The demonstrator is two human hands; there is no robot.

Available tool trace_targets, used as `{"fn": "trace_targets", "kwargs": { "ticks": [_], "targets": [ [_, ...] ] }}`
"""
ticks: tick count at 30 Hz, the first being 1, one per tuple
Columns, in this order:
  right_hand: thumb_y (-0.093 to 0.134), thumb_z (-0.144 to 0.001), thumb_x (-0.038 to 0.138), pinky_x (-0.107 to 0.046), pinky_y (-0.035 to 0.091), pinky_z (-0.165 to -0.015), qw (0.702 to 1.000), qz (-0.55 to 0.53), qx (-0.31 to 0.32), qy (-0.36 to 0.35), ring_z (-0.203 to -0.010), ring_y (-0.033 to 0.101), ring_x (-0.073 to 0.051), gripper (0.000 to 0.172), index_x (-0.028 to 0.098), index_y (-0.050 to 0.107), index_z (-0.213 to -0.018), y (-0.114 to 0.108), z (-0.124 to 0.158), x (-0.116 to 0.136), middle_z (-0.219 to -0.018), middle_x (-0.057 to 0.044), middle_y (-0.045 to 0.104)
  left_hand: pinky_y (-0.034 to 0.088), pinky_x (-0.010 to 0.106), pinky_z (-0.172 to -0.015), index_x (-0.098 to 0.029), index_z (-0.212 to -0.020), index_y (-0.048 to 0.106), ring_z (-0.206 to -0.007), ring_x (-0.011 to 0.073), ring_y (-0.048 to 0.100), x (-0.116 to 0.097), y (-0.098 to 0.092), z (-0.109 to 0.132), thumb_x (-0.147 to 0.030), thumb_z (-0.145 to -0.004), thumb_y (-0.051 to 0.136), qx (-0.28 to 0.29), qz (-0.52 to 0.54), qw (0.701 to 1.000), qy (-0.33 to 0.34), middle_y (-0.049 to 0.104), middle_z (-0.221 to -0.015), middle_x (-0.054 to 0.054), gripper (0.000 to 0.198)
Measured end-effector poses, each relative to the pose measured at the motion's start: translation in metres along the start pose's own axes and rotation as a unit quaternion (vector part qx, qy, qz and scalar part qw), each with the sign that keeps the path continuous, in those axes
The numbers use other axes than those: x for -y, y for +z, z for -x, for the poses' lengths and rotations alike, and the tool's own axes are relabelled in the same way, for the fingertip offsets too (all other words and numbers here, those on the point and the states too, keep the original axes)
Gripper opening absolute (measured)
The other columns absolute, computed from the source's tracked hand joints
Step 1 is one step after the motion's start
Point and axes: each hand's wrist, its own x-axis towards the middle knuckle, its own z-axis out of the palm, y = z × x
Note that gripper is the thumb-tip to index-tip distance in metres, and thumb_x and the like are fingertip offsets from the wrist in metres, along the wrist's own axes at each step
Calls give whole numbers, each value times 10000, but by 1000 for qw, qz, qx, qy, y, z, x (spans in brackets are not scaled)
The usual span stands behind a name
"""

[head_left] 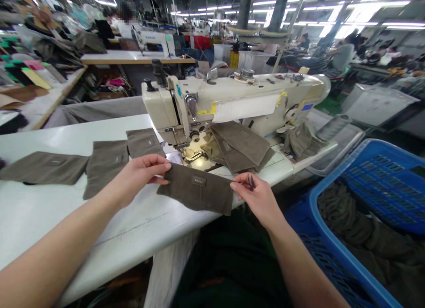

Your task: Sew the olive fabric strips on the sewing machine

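Note:
Between my two hands a brown-grey fabric piece (199, 196) with a small label patch is stretched out over the table's front edge. My left hand (146, 173) pinches its upper left corner between thumb and fingers. At the upper right corner my right hand (254, 193) grips it the same way, and a small dark metal tool, its kind unclear, pokes out among those fingers. Just behind the cloth stands a sewing machine (199, 98), its needle area above a shiny metal plate (195, 157). Similar fabric pieces (244, 144) lie stacked right of the needle.
Several more labelled pieces (106, 164) lie in a row on the white table (40, 219) at left. A blue basket (315, 210) holding brown-grey cloth stands at right. Behind it are a thread cone (334, 126) and a clear bin (355, 142). Another sewing machine (154, 40) stands farther back.

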Motion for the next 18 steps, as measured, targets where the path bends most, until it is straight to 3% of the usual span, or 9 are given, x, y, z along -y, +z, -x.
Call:
{"fn": "trace_targets", "kwargs": {
  "ticks": [2, 4, 5, 7, 9, 10, 12, 14, 18],
  "targets": [
    [694, -808, 374, -257, 411, -545, 1000, 15, 27, -5, -529, 529, -124, 185, 194, 675, -845, 4, 4, 6, -580, 60, 549, 624, 420, -717, -191, -809, 688, -817, 262, 670, -4, 4, 10, -448, -714, 722, -49, -133, 988, 58, 691, -872, 64, 276],
    [683, -821, 358, -250, 375, -531, 997, 38, 62, -21, -504, 482, -111, 162, 199, 682, -852, 10, 10, 11, -542, 77, 493, 589, 478, -871, -206, -981, 703, -1034, 325, 656, -12, 15, 27, -418, -769, 673, -88, -234, 954, 165, 705, -1114, 96, 301],
    [680, -823, 352, -247, 358, -527, 995, 43, 80, -30, -501, 461, -107, 155, 200, 683, -853, 14, 13, 14, -539, 80, 477, 552, 485, -958, -218, -1094, 688, -1147, 333, 621, -16, 23, 37, -402, -799, 654, -79, -250, 939, 221, 677, -1243, 95, 349],
    [677, -819, 350, -243, 329, -515, 991, 40, 117, -44, -511, 429, -103, 152, 201, 675, -849, 20, 19, 18, -550, 80, 459, 518, 441, -1016, -235, -1220, 653, -1204, 297, 603, -25, 40, 54, -382, -862, 614, 36, -225, 932, 282, 659, -1316, 82, 389],
    [666, -822, 361, -241, 309, -500, 988, 30, 144, -47, -520, 409, -105, 163, 200, 654, -848, 25, 22, 18, -565, 80, 443, 532, 365, -962, -227, -1158, 687, -1104, 246, 651, -29, 55, 63, -333, -893, 592, 149, -181, 931, 279, 712, -1205, 70, 300],
    [661, -824, 365, -241, 316, -503, 988, 26, 145, -51, -530, 412, -106, 173, 200, 638, -871, 25, 23, 18, -597, 74, 462, 540, 330, -905, -214, -1075, 710, -1019, 223, 672, -29, 61, 64, -313, -896, 592, 173, -156, 937, 261, 737, -1103, 62, 237],
    [655, -830, 365, -244, 365, -541, 990, 25, 120, -65, -574, 446, -107, 227, 198, 590, -968, 24, 25, 14, -731, 47, 542, 532, 286, -779, -189, -914, 721, -851, 188, 671, -26, 66, 62, -299, -883, 607, 169, -110, 955, 215, 736, -909, 41, 162],
    [625, -864, 365, -260, 421, -618, 991, 35, 95, -86, -643, 492, -115, 271, 199, 526, -1053, 20, 28, 10, -888, 9, 587, 507, 275, -714, -177, -874, 721, -774, 173, 647, -20, 65, 57, -309, -864, 629, 146, -78, 970, 176, 718, -846, 32, 161],
    [424, -1014, 342, -290, 442, -757, 979, 82, 130, -137, -811, 569, -155, 172, 208, 530, -1022, 17, 33, 8, -933, -21, 607, 484, 290, -785, -178, -924, 745, -850, 183, 645, -12, 62, 54, -315, -844, 655, 137, -64, 973, 173, 725, -908, 38, 183]
  ]
}}
